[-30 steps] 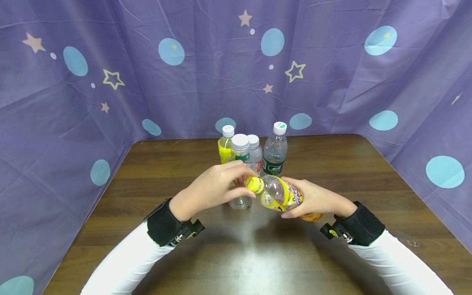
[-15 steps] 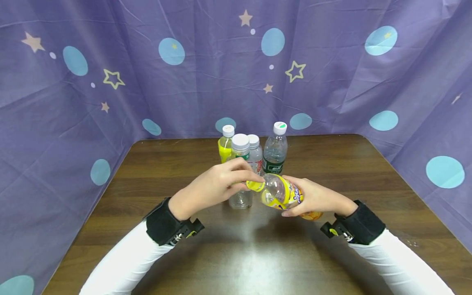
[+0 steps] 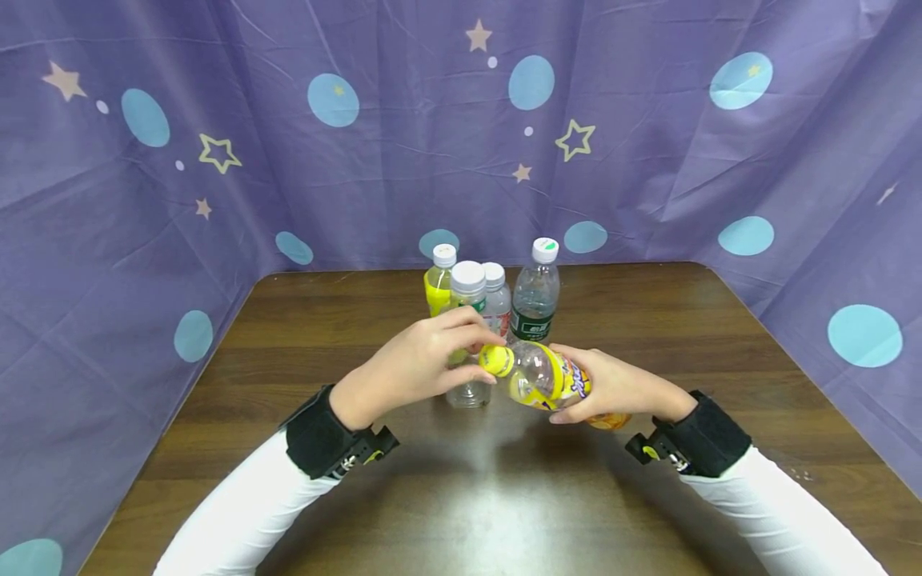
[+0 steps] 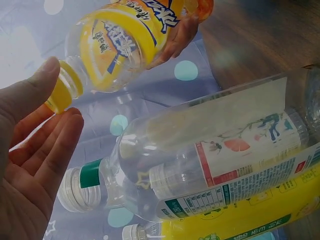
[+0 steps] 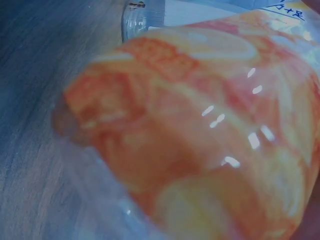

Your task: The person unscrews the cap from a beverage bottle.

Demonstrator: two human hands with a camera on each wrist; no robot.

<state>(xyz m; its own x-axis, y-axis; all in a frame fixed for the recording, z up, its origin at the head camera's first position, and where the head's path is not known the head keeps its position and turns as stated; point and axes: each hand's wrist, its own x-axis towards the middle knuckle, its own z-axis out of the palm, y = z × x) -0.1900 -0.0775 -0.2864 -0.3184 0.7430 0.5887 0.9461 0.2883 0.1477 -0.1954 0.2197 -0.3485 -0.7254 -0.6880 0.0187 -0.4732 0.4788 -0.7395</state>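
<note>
Your right hand (image 3: 612,388) wraps its fingers round the body of the orange-labelled bottle (image 3: 551,380), holding it tipped on its side above the table (image 3: 648,320), neck pointing toward your left hand. The right wrist view is filled by the bottle's orange base (image 5: 200,145), blurred, with wood grain to one side.

Your left hand (image 3: 418,364) sits at the bottle's mouth. Thumb and fingertips close on the yellow cap (image 3: 495,360); in the left wrist view the thumb tip touches the cap (image 4: 62,92) while the other fingers (image 4: 55,150) lie fairly straight just below it, palm open toward the camera. Grip there is light: a pinch at the cap, not a full wrap.

Just beyond your left fingers, partly hidden by them, stands a clear bottle with a white cap (image 3: 468,276) and green band. Behind it, touching or nearly so, a second clear bottle (image 3: 497,300) with a red-marked label, and to its left a yellow-labelled bottle (image 3: 435,292). Beyond your right fingertips, a little apart from that cluster, a taller clear bottle with a dark green label (image 3: 536,296), upright.

Farthest out, the purple cloth with stars and blue dots (image 3: 360,160) hangs round the table's far and side edges.
</note>
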